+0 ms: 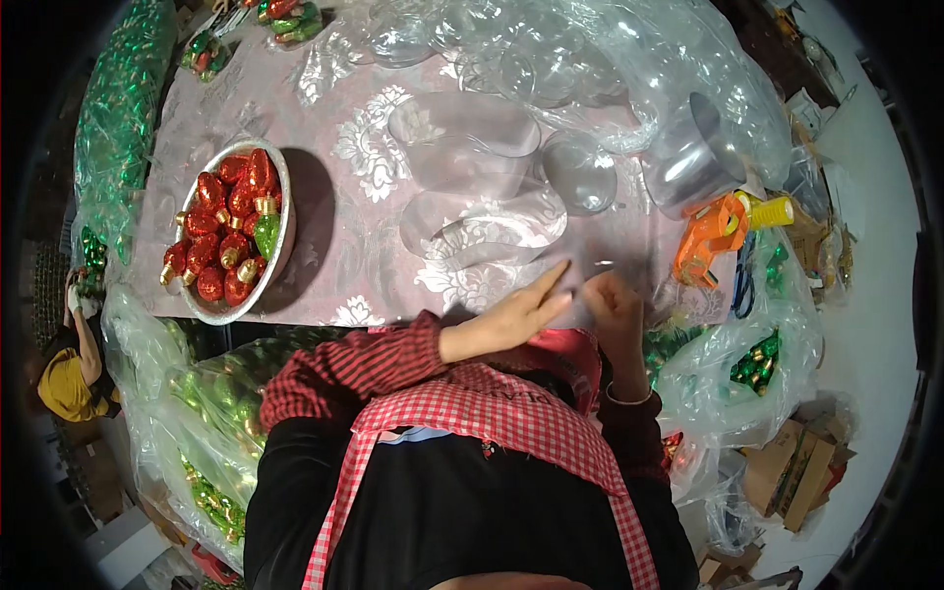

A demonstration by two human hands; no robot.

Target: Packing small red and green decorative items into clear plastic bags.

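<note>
Near the table's (324, 118) front edge, my left hand (506, 320) lies flat, fingers together; right hand (615, 300) seems curled, pinching clear plastic (590, 265) just beyond.

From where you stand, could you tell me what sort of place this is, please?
Probably a small workshop packing bulb-shaped ornaments: a bowl of red ones, clear plastic shells on the table, bags of green ones, and an orange tape dispenser.
</note>
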